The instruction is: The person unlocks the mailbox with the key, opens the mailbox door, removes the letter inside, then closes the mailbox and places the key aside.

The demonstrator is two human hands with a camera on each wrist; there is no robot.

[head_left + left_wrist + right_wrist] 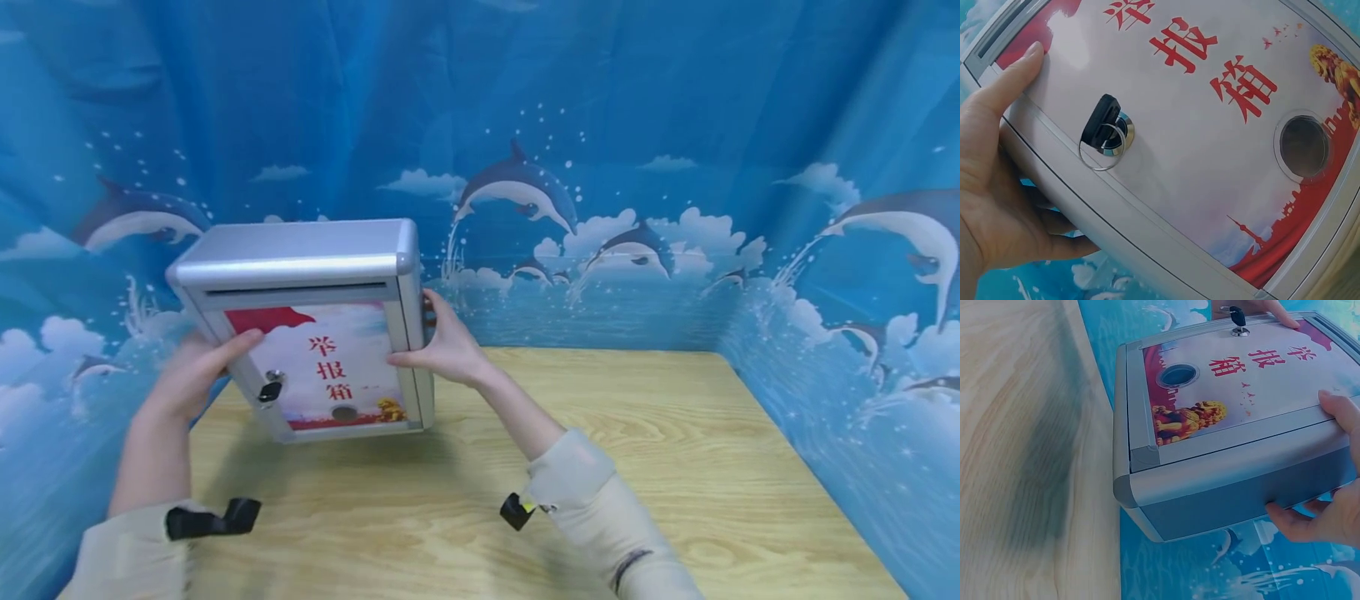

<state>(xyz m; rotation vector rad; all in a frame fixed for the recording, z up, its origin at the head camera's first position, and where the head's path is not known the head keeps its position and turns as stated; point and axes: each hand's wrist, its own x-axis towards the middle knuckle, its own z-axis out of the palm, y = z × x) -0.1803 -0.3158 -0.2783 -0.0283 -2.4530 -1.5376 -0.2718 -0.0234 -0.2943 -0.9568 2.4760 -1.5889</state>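
Both hands hold up a silver metal report box (pixel 300 250) with a slot near its top and red Chinese characters on a printed front. The box tilts a little and casts a shadow on the table below it. My left hand (pixel 186 375) grips its left side, thumb on the front panel and fingers behind. On the opposite side my right hand (pixel 446 342) grips it, thumb on the front edge and fingers around the side. A black-headed key (pixel 1102 119) with a ring sits in the lock near the left edge. Lower on the panel is a round window (pixel 1304 147).
A wood-grain table (pixel 637 433) lies beneath the box. Blue curtains (pixel 675 100) printed with dolphins and clouds stand behind it and along both sides. Black straps (pixel 213 521) hang at the sleeves.
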